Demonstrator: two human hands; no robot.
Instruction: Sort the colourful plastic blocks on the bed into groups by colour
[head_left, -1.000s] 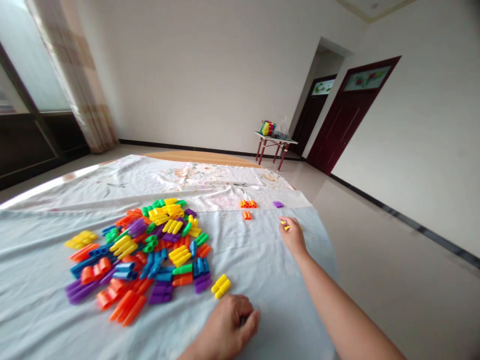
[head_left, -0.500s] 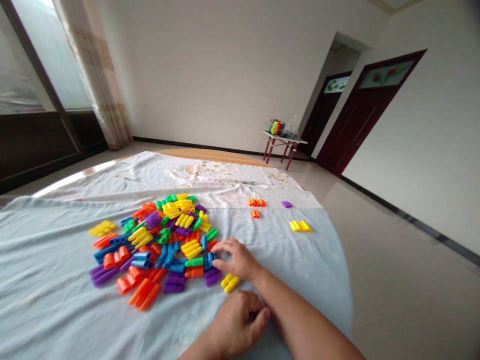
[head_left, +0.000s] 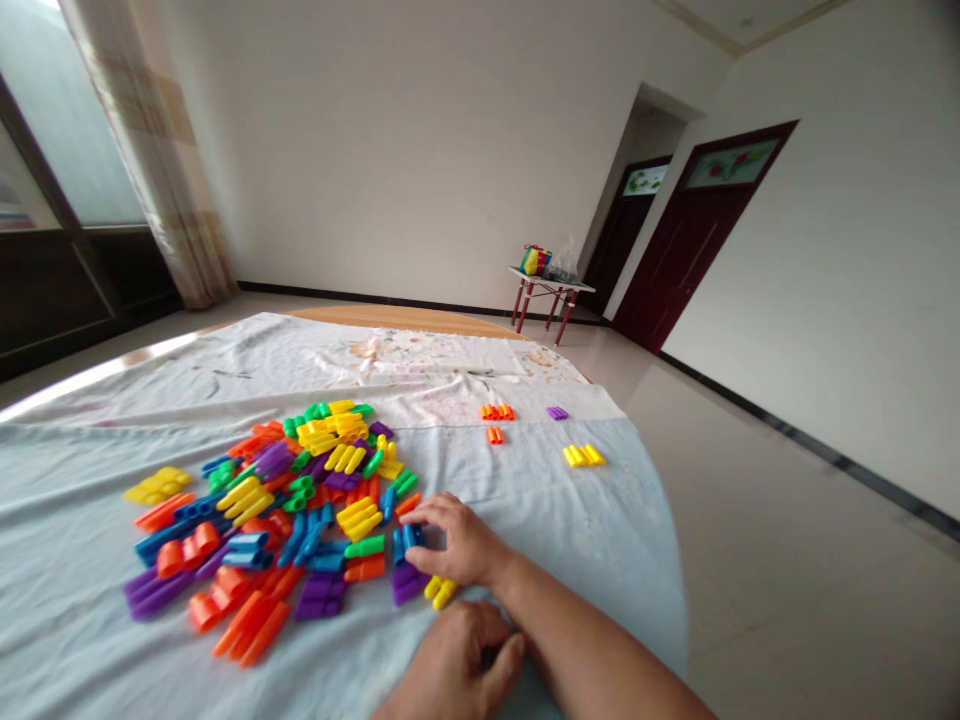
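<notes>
A heap of colourful plastic tube blocks [head_left: 300, 500] lies on a pale blue cloth [head_left: 525, 500]. My right hand [head_left: 461, 545] reaches across to the heap's near right edge, its fingers curled onto a blue block [head_left: 407, 538]. A yellow block [head_left: 439, 592] peeks out under its palm, and a purple one [head_left: 406, 582] lies just left of that. My left hand [head_left: 457, 660] rests on the cloth close to me as a loose fist, with nothing visible in it. Set apart on the right are a yellow block [head_left: 583, 456], two orange ones [head_left: 496, 411] [head_left: 493, 434] and a purple one [head_left: 556, 412].
A white patterned sheet [head_left: 337, 360] covers the far part of the surface. The cloth's right edge [head_left: 667, 560] drops to a tiled floor. A small red-legged table [head_left: 547, 290] with toys stands by two dark red doors [head_left: 697, 230]. A curtain [head_left: 157, 170] hangs at the left window.
My right hand left a yellow block on the far right of the cloth, then drew back left to the heap's near edge and settled on a blue block. The left fist stayed put.
</notes>
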